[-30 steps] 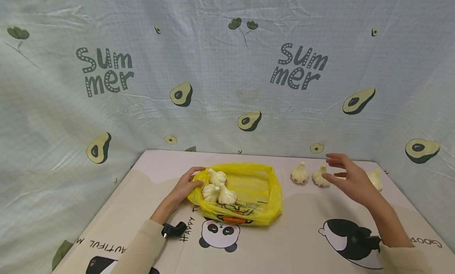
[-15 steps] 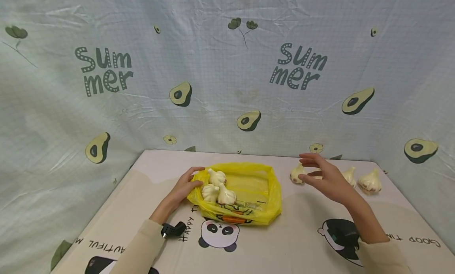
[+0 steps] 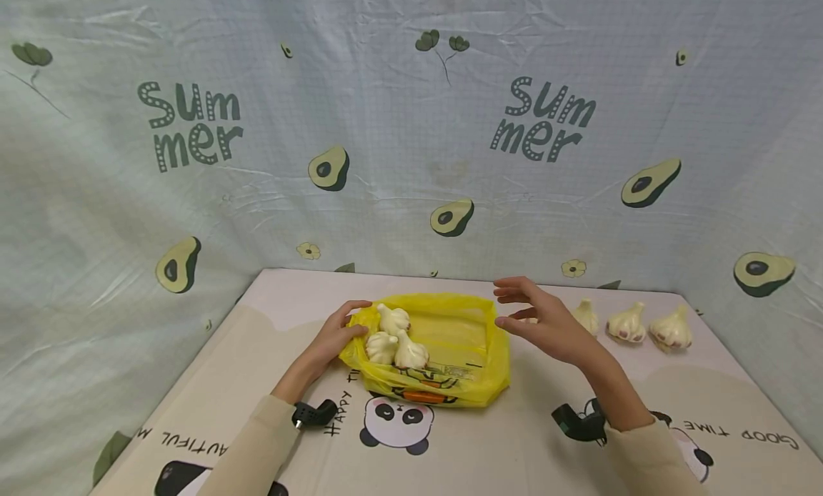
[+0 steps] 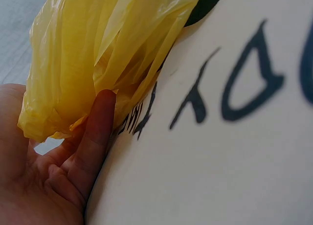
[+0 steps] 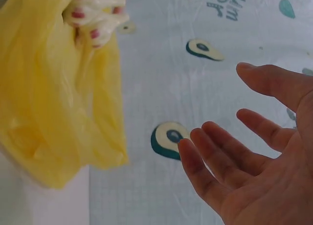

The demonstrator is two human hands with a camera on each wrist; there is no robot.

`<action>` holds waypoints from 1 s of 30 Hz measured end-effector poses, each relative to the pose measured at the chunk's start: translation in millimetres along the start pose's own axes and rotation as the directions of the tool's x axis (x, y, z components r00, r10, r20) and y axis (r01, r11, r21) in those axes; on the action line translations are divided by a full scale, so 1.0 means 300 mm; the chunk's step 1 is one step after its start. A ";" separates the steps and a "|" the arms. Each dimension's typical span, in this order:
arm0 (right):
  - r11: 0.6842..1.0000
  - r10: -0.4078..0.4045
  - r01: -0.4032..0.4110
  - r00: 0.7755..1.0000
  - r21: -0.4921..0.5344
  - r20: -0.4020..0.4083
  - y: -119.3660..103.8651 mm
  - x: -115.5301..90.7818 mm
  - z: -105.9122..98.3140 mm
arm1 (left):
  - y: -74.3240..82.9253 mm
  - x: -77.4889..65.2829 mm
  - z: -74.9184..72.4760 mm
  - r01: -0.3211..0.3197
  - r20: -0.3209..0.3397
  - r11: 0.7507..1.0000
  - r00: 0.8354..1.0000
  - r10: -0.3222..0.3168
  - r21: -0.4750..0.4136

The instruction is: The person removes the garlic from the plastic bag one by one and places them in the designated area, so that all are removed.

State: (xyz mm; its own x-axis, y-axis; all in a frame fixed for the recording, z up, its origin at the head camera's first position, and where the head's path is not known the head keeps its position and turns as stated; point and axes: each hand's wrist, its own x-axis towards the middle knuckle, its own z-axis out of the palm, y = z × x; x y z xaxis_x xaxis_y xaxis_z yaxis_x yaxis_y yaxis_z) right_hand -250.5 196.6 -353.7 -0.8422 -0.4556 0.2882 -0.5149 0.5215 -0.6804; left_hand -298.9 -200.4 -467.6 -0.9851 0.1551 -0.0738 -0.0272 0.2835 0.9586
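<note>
A yellow plastic bag (image 3: 450, 392) lies with its mouth spread wide on the table. Three garlic bulbs sit in its left part, one of them the front garlic bulb (image 3: 410, 353). My left hand (image 3: 331, 335) holds the bag's left edge between thumb and fingers; the left wrist view shows the gathered plastic (image 4: 63, 68) there. Beside the bag's right rim hovers my right hand (image 3: 540, 321), fingers spread and relaxed, nothing in it. In the right wrist view, clustered garlic (image 5: 95, 14) shows in the bag beyond that hand's fingers.
On the table's right side stand a garlic bulb (image 3: 585, 316), a middle garlic bulb (image 3: 626, 323) and a rightmost garlic bulb (image 3: 671, 329). The right hand covers the spot left of them. A printed cloth (image 3: 386, 124) hangs behind the table (image 3: 501, 446).
My right hand has moved left from above the garlic row to the bag's right rim, uncovering bulbs on the right. The left hand, bag and bulbs inside stay put.
</note>
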 end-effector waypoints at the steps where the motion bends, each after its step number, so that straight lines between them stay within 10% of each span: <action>1: 1.000 -0.004 0.004 1.000 0.005 0.008 -0.003 0.008 0.011 | 0.001 0.000 0.001 -0.002 0.000 1.000 1.000 0.002 0.001; 30: 0.995 0.040 -0.067 0.942 0.072 0.332 -0.075 0.219 0.265 | 0.003 0.000 0.003 0.006 -0.011 1.000 1.000 -0.006 -0.004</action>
State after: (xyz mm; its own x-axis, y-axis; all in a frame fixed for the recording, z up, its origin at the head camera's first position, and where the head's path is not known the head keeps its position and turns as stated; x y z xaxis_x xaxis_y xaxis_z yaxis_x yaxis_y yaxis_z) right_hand -281.4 97.5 -373.0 -0.7609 -0.6485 0.0207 -0.4444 0.4977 -0.7448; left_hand -298.9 -199.1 -467.0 -0.9868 0.1425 -0.0766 -0.0340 0.2806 0.9592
